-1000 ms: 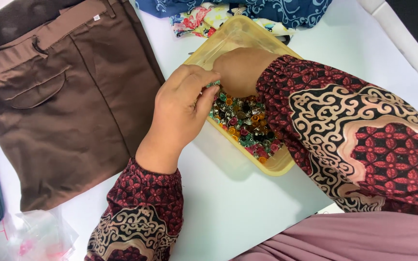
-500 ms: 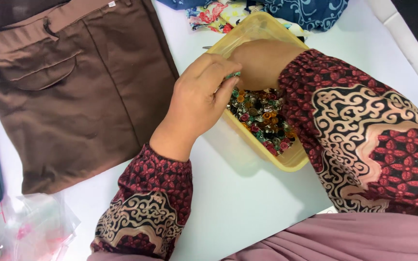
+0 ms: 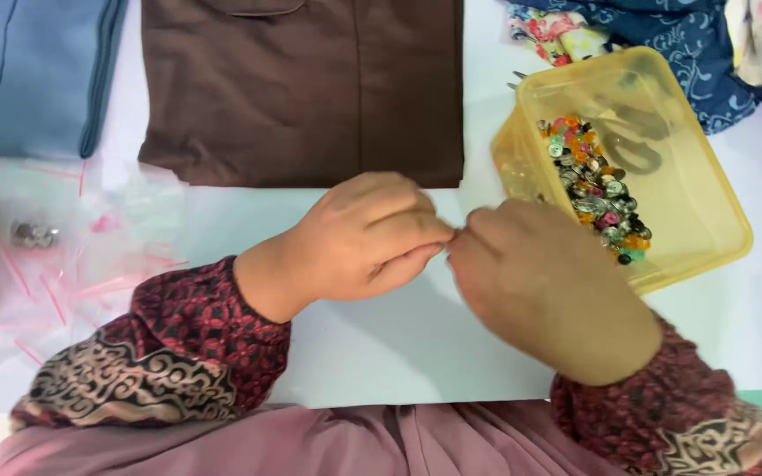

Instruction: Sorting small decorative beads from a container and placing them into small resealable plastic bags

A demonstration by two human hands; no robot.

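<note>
Pinching your fingertips together over the white table (image 3: 416,353), your left hand (image 3: 359,238) and right hand (image 3: 540,286) meet in the middle, and I can't tell what's between them. That yellow tub (image 3: 698,220) of mixed buttons (image 3: 594,189) sits just right of your right hand, with brown trousers (image 3: 310,84) folded on the far side.
</note>
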